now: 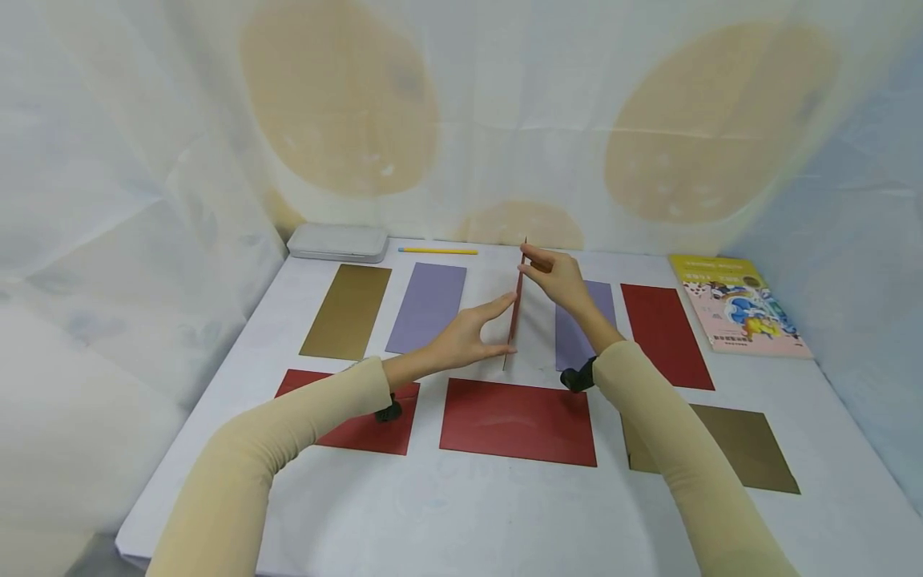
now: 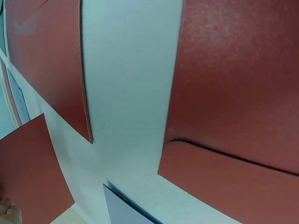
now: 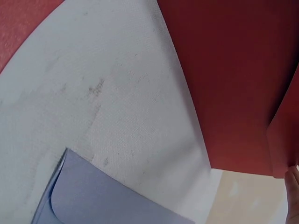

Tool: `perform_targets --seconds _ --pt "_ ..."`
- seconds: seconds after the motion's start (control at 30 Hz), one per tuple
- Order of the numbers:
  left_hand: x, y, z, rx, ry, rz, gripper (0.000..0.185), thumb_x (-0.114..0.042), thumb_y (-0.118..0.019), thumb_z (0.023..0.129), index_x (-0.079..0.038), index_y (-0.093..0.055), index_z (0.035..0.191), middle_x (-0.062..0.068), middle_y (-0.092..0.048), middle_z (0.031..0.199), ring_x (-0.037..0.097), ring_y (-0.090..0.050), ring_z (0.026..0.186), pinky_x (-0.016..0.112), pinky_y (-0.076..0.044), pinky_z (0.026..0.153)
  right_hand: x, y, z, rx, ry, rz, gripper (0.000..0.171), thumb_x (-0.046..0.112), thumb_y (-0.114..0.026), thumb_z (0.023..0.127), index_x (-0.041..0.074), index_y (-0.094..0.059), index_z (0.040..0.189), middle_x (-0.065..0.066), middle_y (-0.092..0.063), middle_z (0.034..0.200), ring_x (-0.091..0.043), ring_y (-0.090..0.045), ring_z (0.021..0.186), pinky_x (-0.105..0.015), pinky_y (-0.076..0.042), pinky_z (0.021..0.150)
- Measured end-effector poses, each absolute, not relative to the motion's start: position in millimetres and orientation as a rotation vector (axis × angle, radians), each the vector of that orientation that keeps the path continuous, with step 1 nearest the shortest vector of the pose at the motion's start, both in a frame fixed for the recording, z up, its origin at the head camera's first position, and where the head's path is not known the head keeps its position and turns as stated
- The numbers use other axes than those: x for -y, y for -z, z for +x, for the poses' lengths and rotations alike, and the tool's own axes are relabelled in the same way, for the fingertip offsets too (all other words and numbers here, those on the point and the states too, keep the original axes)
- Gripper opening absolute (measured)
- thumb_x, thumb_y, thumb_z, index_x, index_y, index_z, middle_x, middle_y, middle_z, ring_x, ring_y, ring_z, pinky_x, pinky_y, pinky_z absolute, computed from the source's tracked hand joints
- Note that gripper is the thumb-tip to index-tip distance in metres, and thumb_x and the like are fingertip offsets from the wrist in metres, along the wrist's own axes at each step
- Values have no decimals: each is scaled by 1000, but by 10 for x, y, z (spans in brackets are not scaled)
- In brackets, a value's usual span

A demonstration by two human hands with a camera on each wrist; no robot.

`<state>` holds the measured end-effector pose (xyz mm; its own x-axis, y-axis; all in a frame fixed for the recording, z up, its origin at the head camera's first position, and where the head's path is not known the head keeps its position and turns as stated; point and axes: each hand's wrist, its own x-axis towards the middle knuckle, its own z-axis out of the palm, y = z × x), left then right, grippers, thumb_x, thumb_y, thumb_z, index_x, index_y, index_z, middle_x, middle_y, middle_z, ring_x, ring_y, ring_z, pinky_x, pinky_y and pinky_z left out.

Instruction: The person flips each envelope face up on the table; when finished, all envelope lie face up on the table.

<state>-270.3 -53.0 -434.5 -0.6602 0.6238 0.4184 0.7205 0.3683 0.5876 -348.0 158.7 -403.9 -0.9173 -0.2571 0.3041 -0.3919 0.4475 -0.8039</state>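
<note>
A red envelope (image 1: 515, 308) stands on edge above the desk (image 1: 461, 513) centre, the left hand (image 1: 469, 336) pinching its near end, the right hand (image 1: 555, 276) pinching its far top. Loosened fingers could let it tip flat and crooked.

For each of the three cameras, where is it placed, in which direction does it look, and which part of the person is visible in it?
Head: on the head, looking forward and down at the table; both sleeved arms, left hand and right hand hold an upright red envelope.
Left wrist: on the left wrist, facing the table and flat red envelopes; a fingertip shows.
Right wrist: on the right wrist, facing the table and a purple envelope; a fingertip shows.
Shared: all three show the held red envelope.
</note>
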Motion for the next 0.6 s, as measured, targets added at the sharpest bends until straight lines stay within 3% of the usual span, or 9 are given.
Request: perform_targets --seconds 0.3,0.6 --pt "591 4365 -2715 2502 1163 -1209 82 -17 -81 80 3 -36 146 15 -38 148 20 -37 136 25 -31 108 -1664 4101 -3456 2565 -1514 579 47 14 -65 94 1 -53 137 -18 -54 134 -32 -53 122 -38 -45 98" --pt "741 4397 -2725 2513 1203 -1149 84 -18 -82 79 1 -36 147 12 -40 148 20 -40 134 28 -34 107 -1795 4237 -3382 2874 -1351 628 52 18 -62 95 -1 -47 141 -19 -49 140 -35 -50 125 -47 -45 97"
